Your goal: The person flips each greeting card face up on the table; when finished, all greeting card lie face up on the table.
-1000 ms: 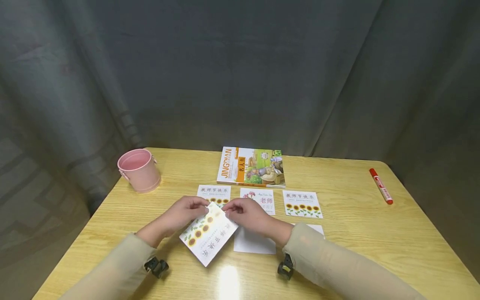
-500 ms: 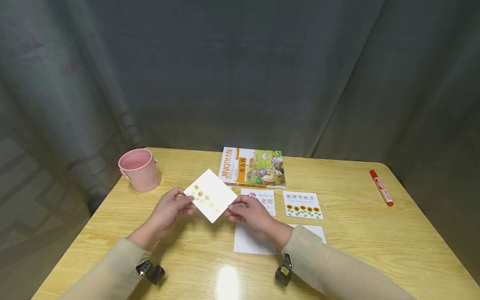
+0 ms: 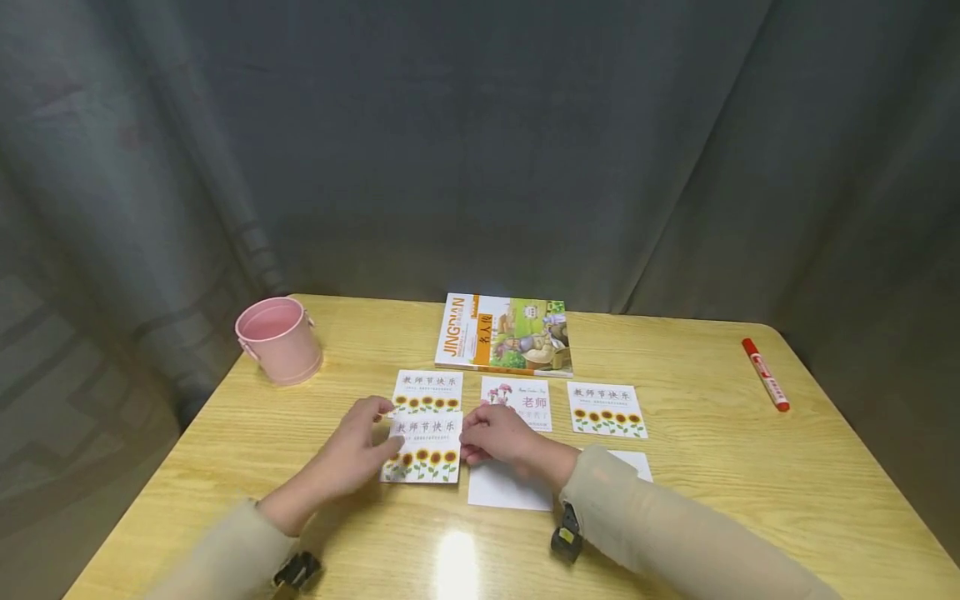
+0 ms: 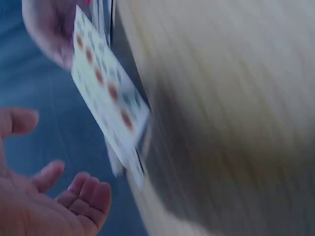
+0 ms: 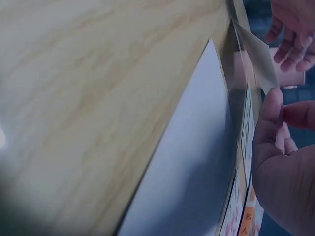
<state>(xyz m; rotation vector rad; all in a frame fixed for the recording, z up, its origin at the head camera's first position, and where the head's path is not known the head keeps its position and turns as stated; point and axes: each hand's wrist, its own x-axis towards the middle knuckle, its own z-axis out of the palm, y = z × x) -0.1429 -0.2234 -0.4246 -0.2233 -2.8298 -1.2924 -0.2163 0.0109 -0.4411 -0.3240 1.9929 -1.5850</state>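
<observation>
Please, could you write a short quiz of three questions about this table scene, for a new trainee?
1. True or false: the red marker lies inside the pink bucket.
2. Which card does the right hand pinch? A) the sunflower card B) the flower card C) the blank white card
3. Fill in: the book lies ___ the row of cards, toward the curtain.

Key: 1 false, it lies on the table far right; 2 A, at its right edge, while the left hand is at its left edge; 3 behind.
</observation>
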